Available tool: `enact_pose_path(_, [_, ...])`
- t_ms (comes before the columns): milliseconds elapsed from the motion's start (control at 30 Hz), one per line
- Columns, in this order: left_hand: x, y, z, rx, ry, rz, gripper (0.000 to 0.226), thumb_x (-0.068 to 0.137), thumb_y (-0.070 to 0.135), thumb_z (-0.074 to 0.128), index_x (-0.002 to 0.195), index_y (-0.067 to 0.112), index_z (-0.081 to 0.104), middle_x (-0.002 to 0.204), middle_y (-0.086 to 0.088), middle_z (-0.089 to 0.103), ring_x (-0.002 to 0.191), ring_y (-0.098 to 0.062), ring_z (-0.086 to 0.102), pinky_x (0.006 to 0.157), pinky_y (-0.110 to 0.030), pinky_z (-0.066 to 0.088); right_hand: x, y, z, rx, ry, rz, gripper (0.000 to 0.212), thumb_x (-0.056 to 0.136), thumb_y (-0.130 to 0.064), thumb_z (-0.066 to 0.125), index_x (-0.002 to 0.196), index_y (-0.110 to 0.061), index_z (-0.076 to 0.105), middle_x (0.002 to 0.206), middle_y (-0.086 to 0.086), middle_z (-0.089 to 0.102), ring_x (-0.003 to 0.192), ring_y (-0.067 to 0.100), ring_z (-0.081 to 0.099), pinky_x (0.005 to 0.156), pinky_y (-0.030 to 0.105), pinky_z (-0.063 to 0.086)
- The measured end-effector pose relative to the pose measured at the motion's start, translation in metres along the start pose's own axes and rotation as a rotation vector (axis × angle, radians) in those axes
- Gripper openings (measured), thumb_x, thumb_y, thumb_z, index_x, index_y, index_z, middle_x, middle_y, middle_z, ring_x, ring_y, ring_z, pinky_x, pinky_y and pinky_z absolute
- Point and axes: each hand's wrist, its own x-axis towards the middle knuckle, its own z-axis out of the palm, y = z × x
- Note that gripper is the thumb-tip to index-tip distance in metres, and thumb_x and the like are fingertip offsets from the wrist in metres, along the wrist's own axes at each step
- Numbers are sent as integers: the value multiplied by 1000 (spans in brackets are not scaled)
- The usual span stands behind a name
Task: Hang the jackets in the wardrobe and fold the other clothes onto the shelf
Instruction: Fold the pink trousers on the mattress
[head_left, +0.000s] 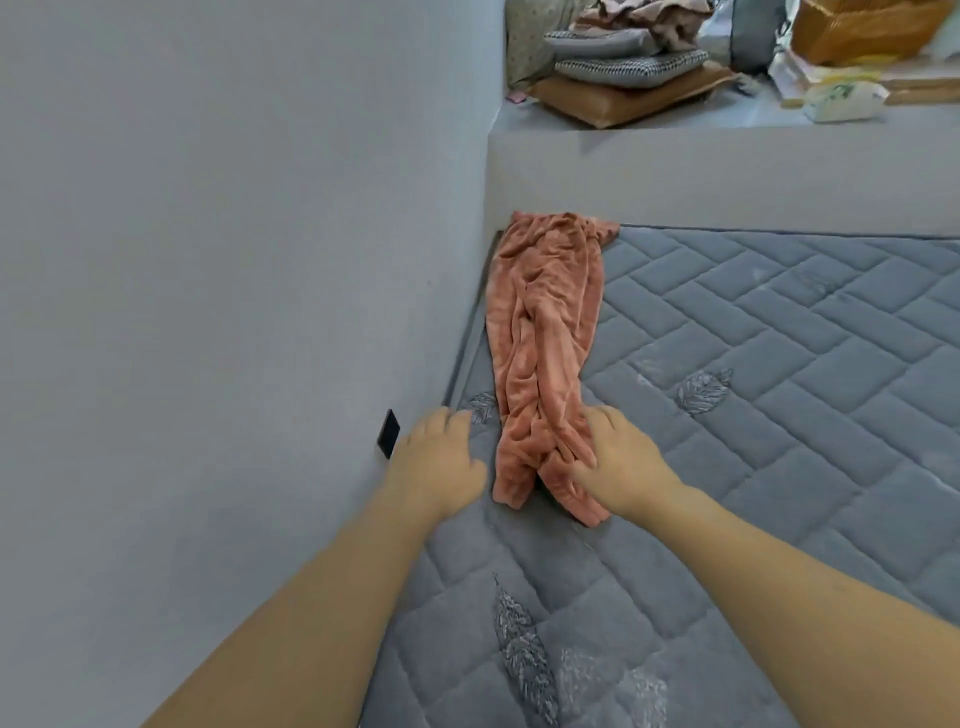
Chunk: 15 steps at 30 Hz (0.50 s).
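A person's 2 bare forearms reach across a grey quilted mattress (753, 364) toward 1 pair of salmon-pink fleece trousers (545, 332), laid lengthwise along the mattress's left edge, waistband at 12 o'clock against a grey ledge (727, 176) and the 2 cuffs at 6 o'clock nearest the camera. The right hand (618, 462) lies on the right leg just above its cuff, fingers bent and thumb tucked into the folds, gathering a pinch of fleece. The left hand (441, 457) is at 9 o'clock from the cuffs, just beside the garment, palm down over the mattress edge with fingers loosely bent and holding nothing; whether it touches the fabric cannot be told. At 9 o'clock from that hand, 1 small black rectangular object (388, 434) sits against the pale grey wall (208, 260). 3 embroidered leaf motifs show on the mattress. On the ledge at 12 o'clock, 3 flat cushions (628, 70) are stacked, 1 tan at the bottom and 2 grey patterned above, topped with crumpled clothing (644, 15). At 1 o'clock stand 1 wicker basket (862, 26) and 1 white packet (841, 98) with green print too blurred to read. No brand or legible writing shows anywhere.
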Motion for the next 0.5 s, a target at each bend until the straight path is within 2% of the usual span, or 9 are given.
enact_pose_path(33, [23,-1,33,-60,-30,4,66,94,31,48,153,17,23,157,-7,23,140,-30,29,114,-42,29,15,21,27,-37,1,-6,67,85,-45,56,144,-18,36,143,5,40,132,27,41,106,41,36])
enact_pose_path(100, [67,0,98,-176,-105,6,70,94,29,49,155,19,17,160,-7,17,144,-30,22,115,-46,28,39,62,84,-96,-53,25,85,83,-59,53,153,-29,16,157,1,19,145,25,23,116,51,16])
enact_pose_path(167, [102,3,160,-259,-166,-12,74,95,32,48,156,24,9,163,-6,8,147,-29,13,117,-50,22,58,102,136,-190,-145,85,94,81,-70,49,154,-40,-2,163,-3,-6,150,24,-1,116,58,-1])
enact_pose_path(200, [114,6,193,-259,-181,-29,74,95,36,48,156,27,8,163,-6,5,148,-29,10,118,-52,18,63,120,161,-244,-172,98,93,81,-74,45,154,-41,-3,163,-2,-12,150,24,-7,117,60,-4])
enact_pose_path(233, [119,8,224,-206,-158,-49,74,94,40,47,156,28,9,163,-7,5,148,-29,9,119,-53,12,63,136,185,-291,-142,83,89,82,-75,41,154,-41,3,163,0,-12,150,24,-8,117,60,-4])
enact_pose_path(267, [120,10,253,-117,-54,-65,72,91,44,47,154,28,16,161,-9,11,146,-30,12,119,-54,8,62,149,206,-317,-54,45,83,83,-74,37,154,-39,12,164,4,-5,151,25,-4,117,60,-1])
enact_pose_path(367, [124,3,312,30,294,-59,65,81,46,47,142,22,40,146,-12,36,136,-31,32,117,-58,14,60,169,247,-273,211,-42,74,82,-65,40,149,-33,34,161,8,19,149,29,16,117,59,7])
enact_pose_path(400, [125,3,321,27,361,-52,65,80,46,47,139,22,42,143,-12,39,134,-32,35,117,-58,16,59,173,250,-276,231,-53,73,82,-64,42,147,-33,36,161,8,20,149,30,17,118,59,7])
enact_pose_path(500, [125,1,318,52,409,-58,65,79,45,49,138,21,40,142,-14,39,133,-34,35,117,-59,16,60,167,243,-259,228,-54,72,82,-61,45,146,-30,39,161,10,21,149,30,16,118,59,8])
